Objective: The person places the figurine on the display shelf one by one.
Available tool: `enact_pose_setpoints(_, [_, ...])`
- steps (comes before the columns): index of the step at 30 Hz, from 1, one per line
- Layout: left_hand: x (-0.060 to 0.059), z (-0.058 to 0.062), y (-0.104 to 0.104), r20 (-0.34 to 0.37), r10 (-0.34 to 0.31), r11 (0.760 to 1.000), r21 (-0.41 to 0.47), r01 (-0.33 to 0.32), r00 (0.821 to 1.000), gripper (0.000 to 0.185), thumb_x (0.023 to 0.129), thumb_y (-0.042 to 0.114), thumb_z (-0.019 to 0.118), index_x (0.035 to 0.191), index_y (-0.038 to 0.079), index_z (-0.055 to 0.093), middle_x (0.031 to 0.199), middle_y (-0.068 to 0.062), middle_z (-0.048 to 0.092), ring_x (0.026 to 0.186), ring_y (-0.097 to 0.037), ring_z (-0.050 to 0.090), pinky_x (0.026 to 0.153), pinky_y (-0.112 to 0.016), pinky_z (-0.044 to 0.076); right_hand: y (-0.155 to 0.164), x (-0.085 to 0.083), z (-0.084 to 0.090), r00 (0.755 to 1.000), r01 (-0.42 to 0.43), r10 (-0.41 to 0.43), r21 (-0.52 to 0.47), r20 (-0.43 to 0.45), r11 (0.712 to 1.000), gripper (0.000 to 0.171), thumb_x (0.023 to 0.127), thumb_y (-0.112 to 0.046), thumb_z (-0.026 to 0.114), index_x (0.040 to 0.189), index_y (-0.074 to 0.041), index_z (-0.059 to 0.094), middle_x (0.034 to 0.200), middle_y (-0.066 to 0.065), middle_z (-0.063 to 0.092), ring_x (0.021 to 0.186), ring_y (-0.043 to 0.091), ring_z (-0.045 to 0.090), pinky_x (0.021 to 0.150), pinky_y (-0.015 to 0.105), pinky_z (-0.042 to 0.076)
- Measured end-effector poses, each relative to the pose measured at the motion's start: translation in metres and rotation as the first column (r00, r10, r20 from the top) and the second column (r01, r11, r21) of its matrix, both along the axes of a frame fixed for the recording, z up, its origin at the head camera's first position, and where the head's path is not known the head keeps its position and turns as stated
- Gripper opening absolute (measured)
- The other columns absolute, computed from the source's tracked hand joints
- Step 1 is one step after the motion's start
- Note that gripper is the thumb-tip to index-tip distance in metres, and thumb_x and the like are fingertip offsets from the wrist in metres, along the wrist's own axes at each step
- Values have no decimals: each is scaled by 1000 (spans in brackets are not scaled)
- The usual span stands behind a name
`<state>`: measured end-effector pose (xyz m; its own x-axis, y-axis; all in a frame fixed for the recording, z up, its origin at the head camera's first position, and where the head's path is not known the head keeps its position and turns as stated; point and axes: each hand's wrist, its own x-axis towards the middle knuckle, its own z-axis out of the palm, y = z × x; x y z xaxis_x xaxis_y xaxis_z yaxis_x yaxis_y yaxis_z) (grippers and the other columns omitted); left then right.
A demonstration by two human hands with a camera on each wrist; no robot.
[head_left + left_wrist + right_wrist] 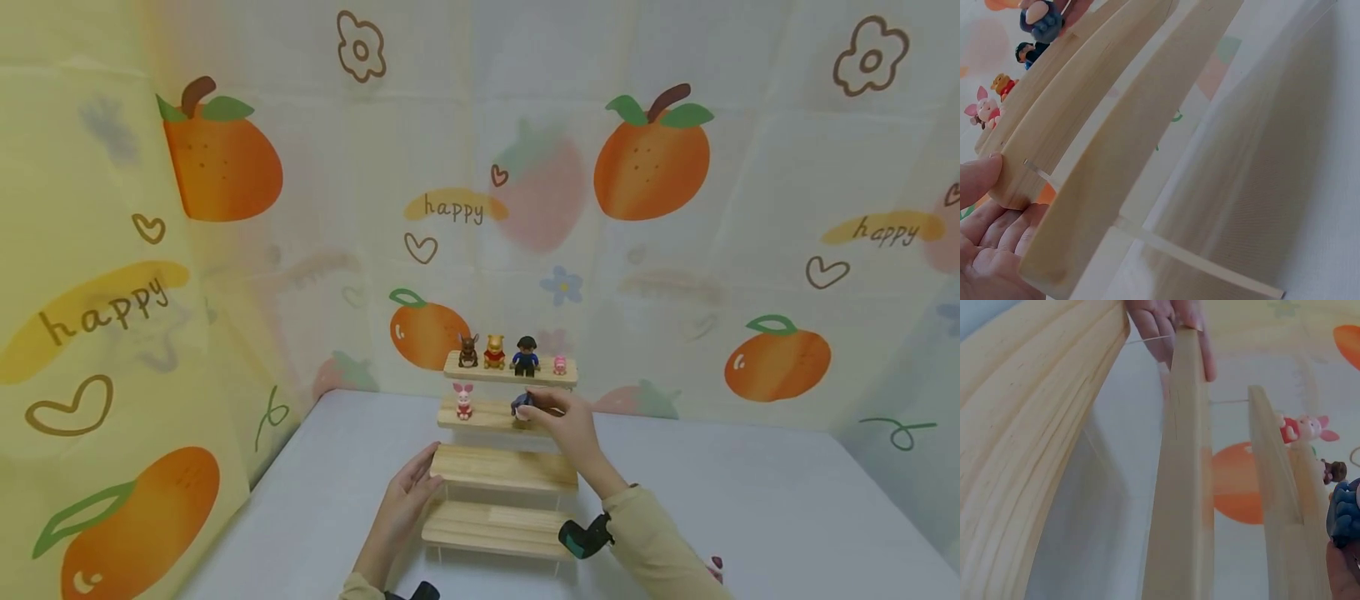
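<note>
A stepped wooden display shelf (504, 468) stands on a white surface, one board above another. My left hand (403, 502) grips the left end of a lower-middle board, thumb on top and fingers (1007, 228) underneath. With thumb and fingertips my right hand (568, 427) pinches a blue donkey figurine (519, 406) at the second board from the top. Whether the figurine touches that board I cannot tell. On the same board, to the left, stands a pink piglet figurine (463, 403). In the right wrist view, the donkey is partly cut off at the right edge.
Along the top board stand a brown figurine (468, 352), a yellow bear in red (494, 353), a dark-hatted figure (527, 358) and a small pink figurine (559, 365). A small reddish object (716, 568) lies by the right sleeve. A fruit-printed cloth (450, 108) hangs behind.
</note>
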<state>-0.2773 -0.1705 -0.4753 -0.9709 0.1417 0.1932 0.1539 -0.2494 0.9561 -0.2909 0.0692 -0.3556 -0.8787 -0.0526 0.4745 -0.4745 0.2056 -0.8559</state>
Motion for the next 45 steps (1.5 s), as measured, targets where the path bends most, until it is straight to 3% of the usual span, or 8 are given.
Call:
enact_pose_setpoints(15, [-1, 2, 4, 15, -6, 1000, -6, 6, 1000, 58, 86, 4, 56, 135, -9, 26, 141, -22, 21, 129, -30, 22, 97, -23, 31, -17, -10, -7, 997, -66, 67, 39, -31, 997, 26, 76, 3, 67, 100, 11, 62, 88, 22, 63, 80, 29, 62, 69, 25, 53])
enact_pose_setpoints(23, [-2, 2, 4, 4, -12, 1000, 1, 12, 1000, 58, 87, 3, 56, 134, -10, 26, 141, -24, 20, 129, -31, 21, 98, -24, 31, -18, -35, -32, 998, -58, 58, 27, -2, 998, 31, 76, -7, 70, 104, 3, 64, 91, 13, 65, 81, 22, 62, 69, 24, 53])
enact_pose_setpoints(45, [0, -1, 0, 22, 6, 1000, -7, -6, 1000, 58, 87, 4, 56, 135, -9, 26, 141, -23, 21, 129, -30, 21, 98, -24, 30, -35, -37, -33, 999, -35, 34, 73, 10, 997, 31, 77, -10, 70, 105, 0, 64, 97, 12, 64, 87, 20, 62, 73, 25, 52])
